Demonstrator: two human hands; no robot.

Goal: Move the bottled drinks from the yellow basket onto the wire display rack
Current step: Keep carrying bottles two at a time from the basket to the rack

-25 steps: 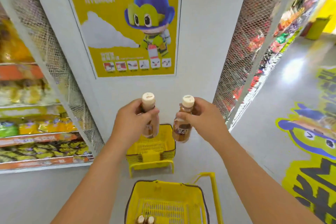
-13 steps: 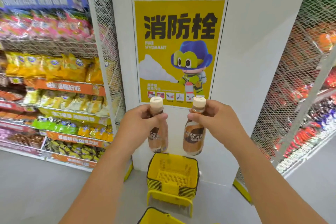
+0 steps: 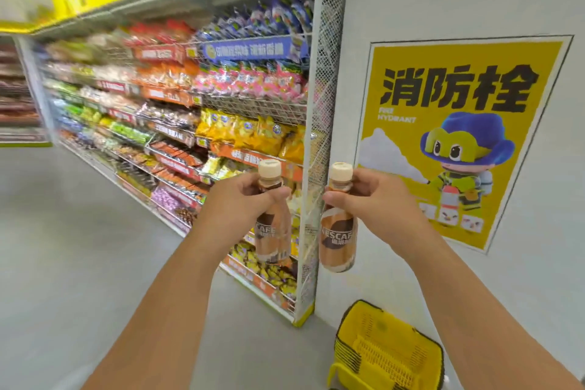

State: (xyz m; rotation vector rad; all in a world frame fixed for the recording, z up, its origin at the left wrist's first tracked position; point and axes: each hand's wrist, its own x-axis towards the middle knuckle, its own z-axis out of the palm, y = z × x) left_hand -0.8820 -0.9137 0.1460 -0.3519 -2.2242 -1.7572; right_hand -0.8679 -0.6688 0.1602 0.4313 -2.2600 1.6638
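The left hand [image 3: 235, 204] grips the neck of a brown coffee bottle [image 3: 272, 225], fingers curled round it just under the cream cap. The right hand [image 3: 373, 199] grips a second bottle [image 3: 338, 231] the same way, thumb across the neck. Both bottles hang upright in the air, side by side and a little apart, with labels facing the camera. Neither touches anything but the hand that holds it.

Behind them stands the white mesh end panel [image 3: 319, 136] of a snack shelf [image 3: 177, 111]; the left bottle shows in front of the shelf's lower tiers, the right one in front of the panel's edge. The shelf's tiers are full of bagged snacks, blurred toward the far end of the aisle.

Right of the panel is a white wall with a yellow poster [image 3: 456, 136] showing a cartoon figure in a blue hat. On the floor [image 3: 63, 263] at the foot of that wall, below the right forearm, sits a stack of yellow baskets [image 3: 389, 351]; what shows of the top one's inside holds no bottles. Whether a wire display rack for drinks is in view, I cannot tell
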